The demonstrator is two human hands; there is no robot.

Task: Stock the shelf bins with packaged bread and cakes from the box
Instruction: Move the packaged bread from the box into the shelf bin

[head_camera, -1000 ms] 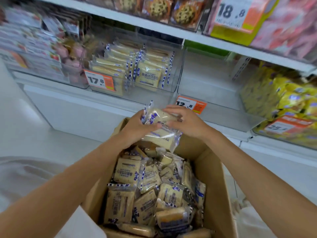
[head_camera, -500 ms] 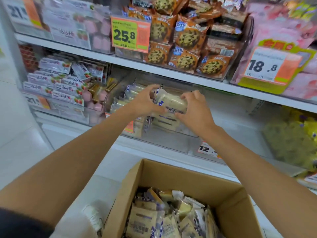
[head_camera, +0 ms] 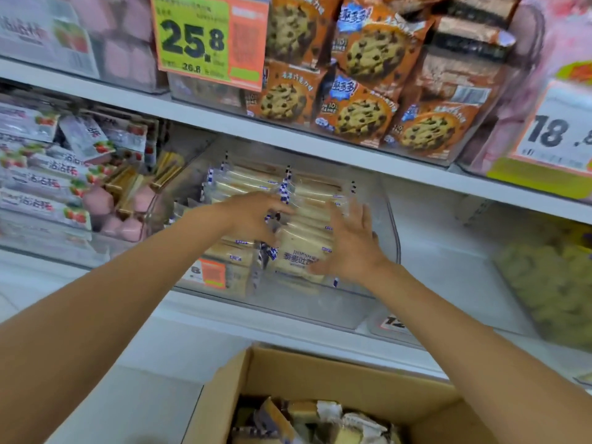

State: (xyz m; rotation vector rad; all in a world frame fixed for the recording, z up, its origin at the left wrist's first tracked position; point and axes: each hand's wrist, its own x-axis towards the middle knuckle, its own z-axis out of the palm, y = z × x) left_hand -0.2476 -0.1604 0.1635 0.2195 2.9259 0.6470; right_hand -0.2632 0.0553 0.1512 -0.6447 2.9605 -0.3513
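Note:
A clear shelf bin [head_camera: 393,219] on the middle shelf holds rows of cream bread packs with blue-and-white crimped edges. The front pack [head_camera: 298,251] stands at the bin's near end. My left hand [head_camera: 256,216] reaches into the bin, and its fingers and thumb pinch that pack's left crimped edge. My right hand [head_camera: 349,241] lies flat against the pack's right side with fingers spread. Below, the open cardboard box [head_camera: 320,373] shows more bread packs [head_camera: 323,421].
Cookie bags [head_camera: 362,59] and a 25.8 price tag [head_camera: 208,36] fill the upper shelf. Strawberry packs [head_camera: 48,181] and pink cakes [head_camera: 105,203] sit left of the bin. A bare clear bin [head_camera: 448,267] and yellow packs [head_camera: 551,283] lie to the right.
Both hands carried the bread pack from the box up into the clear bin. The right hand has opened flat against it; the view has tilted up toward the shelves.

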